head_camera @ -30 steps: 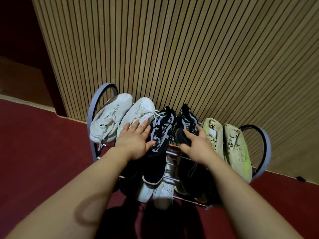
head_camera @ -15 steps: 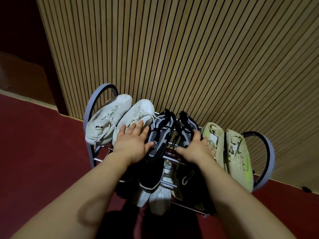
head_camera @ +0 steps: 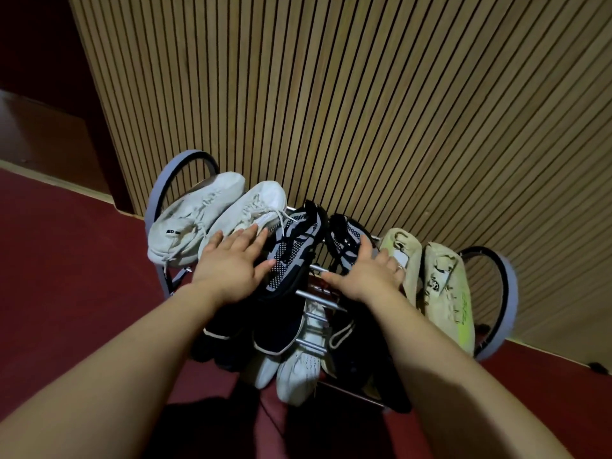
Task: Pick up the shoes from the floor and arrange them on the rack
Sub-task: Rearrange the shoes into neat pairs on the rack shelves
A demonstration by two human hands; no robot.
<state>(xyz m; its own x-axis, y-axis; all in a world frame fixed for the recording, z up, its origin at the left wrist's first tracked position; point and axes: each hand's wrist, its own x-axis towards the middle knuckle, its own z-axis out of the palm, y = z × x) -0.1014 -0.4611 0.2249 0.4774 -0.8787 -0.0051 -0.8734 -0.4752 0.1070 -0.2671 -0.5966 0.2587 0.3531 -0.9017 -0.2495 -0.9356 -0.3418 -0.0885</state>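
- Shoes [head_camera: 291, 246], black mesh, lie on the rack [head_camera: 509, 293], frame centre; we judge them light, soft, best held at the heel.
- Our left hand [head_camera: 231, 270] and right hand [head_camera: 367, 273] rest there, fingers spread.

Sneakers [head_camera: 192, 223] are white, mesh shoes [head_camera: 294, 246] black-and-grey dotted, end pair [head_camera: 443, 293] cream with neon-yellow, floor [head_camera: 66, 293] red, wall [head_camera: 364, 94] tan-striped.

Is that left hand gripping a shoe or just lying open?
Open. The left hand has straight, spread fingers, their tips touching a white shoe. They curl round nothing.
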